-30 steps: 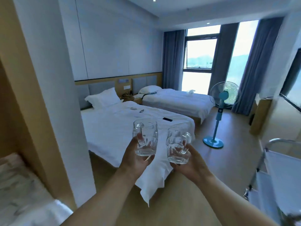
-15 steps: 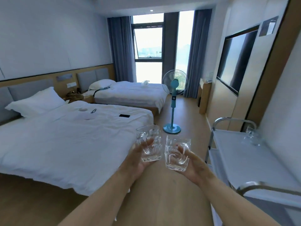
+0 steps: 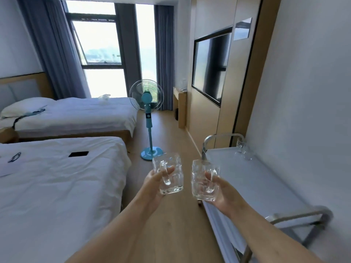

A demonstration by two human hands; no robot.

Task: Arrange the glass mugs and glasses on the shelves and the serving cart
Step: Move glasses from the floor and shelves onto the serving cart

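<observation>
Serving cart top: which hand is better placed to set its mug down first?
Right. The right hand holds its glass mug at the serving cart edge; the left hand and its mug hang over the floor, farther away.

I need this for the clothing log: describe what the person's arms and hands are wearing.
Nothing shows on either. The left hand and right hand are bare, with no gloves, rings or watch visible. Both forearms are uncovered right down to the bottom edge of the picture, so no sleeve, cuff or wristband is in view.

Two beds (image 3: pixel 62 179) lie left, the serving cart (image 3: pixel 252 179) right against the wall, a fan (image 3: pixel 149 118) between them.
</observation>
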